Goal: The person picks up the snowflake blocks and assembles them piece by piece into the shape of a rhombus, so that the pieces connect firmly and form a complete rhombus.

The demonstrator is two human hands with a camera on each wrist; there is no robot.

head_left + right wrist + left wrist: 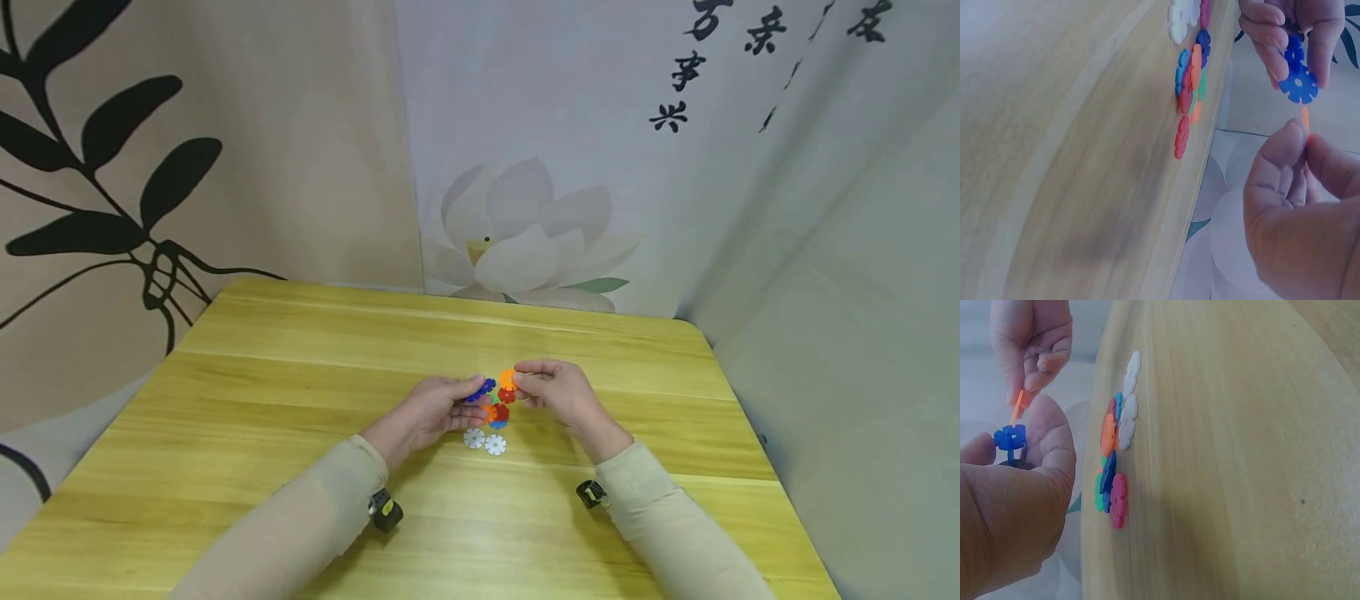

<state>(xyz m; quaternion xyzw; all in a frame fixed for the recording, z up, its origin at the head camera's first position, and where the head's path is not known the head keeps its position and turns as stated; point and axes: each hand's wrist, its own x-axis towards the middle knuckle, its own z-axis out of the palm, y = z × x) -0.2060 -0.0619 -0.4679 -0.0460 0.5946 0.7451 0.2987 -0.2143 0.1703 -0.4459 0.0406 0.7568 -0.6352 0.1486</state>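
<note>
Over the table my left hand [431,412] holds blue notched plastic discs [1302,92] slotted together at an angle, pinched between thumb and fingers. Facing it from the right, my right hand [566,396] pinches an orange notched disc [1018,407] by its edge. That disc's free edge points at the blue discs and lies very close to them; whether they touch, I cannot tell. Beneath the hands more loose discs lie on the tabletop, among them white [495,445], red [1182,137], green [1099,494] and dark blue [1108,477] ones. In the head view my left fingers partly cover this pile.
The discs lie bunched on a wooden table [300,450] whose far edge meets a curtain [322,167] printed with leaves and a lotus. Another pale curtain [847,292] hangs along the right side. A small black camera sits at each wrist.
</note>
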